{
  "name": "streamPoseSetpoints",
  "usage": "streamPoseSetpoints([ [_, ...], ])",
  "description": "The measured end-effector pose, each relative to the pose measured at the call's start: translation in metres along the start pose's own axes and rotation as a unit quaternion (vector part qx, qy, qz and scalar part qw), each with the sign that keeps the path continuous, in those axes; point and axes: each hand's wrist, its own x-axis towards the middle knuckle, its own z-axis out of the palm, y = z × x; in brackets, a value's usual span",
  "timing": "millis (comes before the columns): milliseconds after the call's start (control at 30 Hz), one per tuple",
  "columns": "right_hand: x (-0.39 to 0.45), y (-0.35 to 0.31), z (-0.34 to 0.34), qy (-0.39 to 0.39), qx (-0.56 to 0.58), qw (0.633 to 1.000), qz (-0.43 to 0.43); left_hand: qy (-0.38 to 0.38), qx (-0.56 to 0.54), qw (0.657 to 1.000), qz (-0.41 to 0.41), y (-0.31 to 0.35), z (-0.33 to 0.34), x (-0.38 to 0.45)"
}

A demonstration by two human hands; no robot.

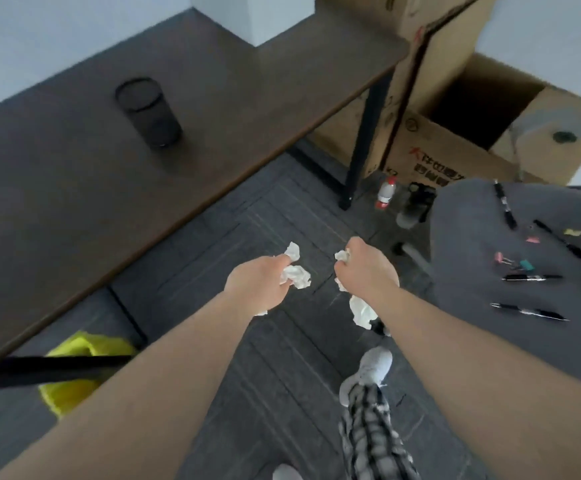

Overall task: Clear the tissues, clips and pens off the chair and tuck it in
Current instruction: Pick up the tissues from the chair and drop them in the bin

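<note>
Crumpled white tissues (296, 276) fill both fists: the left hand (259, 289) is curled tight round one wad, and the right hand (367, 270) grips another bunch (361, 310), part of which hangs loose below the wrist. Both hands are held out over the dark grey carpet floor (282, 216), between the desk and the chair.

The step in hand looks like carrying the tissues to the yellow-lined waste bin (74, 344) under the near end of the dark brown wooden desk (74, 188). To do it well, the person would best keep the right fist closed on the dangling piece so it does not drop, and reach low, since the desk edge and a black frame bar (40, 368) cross in front of the bin's mouth.

Off to the right, the grey fabric chair seat (483, 258) holds black pens (528, 278) and small coloured binder clips (500, 257), not yet cleared. A black mesh pen cup (149, 112) stands on the desk. The floor between the black desk leg (361, 143) and the bin appears open enough for tucking the chair in, though a small bottle (386, 192) stands near that leg.
</note>
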Motion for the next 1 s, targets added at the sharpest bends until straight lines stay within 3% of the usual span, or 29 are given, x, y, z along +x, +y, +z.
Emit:
streamPoseSetpoints([
  [300, -0.089, -0.169, 0.145, -0.116, -0.102, 0.969, -0.191, -0.016, -0.073, 0.973, -0.221, -0.163, 0.05, -0.184],
  [567, -0.127, -0.253, 0.239, -0.213, -0.173, 0.915, -0.297, 0.035, -0.204, 0.906, -0.369, -0.24, 0.091, -0.274],
  [800, -0.154, -0.302, 0.315, -0.244, -0.233, 0.872, -0.354, 0.068, -0.245, 0.87, -0.422, -0.308, 0.131, -0.318],
  [1000, -0.172, -0.346, 0.384, -0.258, -0.271, 0.851, -0.368, 0.073, -0.271, 0.863, -0.421, -0.387, 0.161, -0.343],
])
